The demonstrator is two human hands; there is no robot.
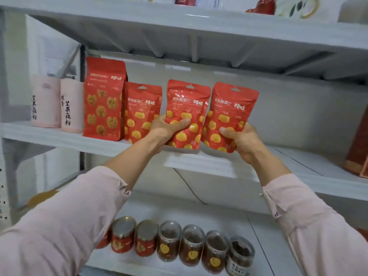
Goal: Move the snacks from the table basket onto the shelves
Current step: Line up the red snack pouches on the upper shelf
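I hold two red chestnut snack pouches upright at the front of the middle white shelf. My left hand grips the lower part of one pouch. My right hand grips the other pouch, which tilts slightly right. A third pouch of the same kind stands on the shelf to the left, next to a taller red walnut bag. The table basket is out of view.
Two pink canisters stand at the shelf's left end. A red-brown box sits at its right end. Bare shelf lies between my right hand and that box. The shelf below holds a row of several jars. Red items sit on the top shelf.
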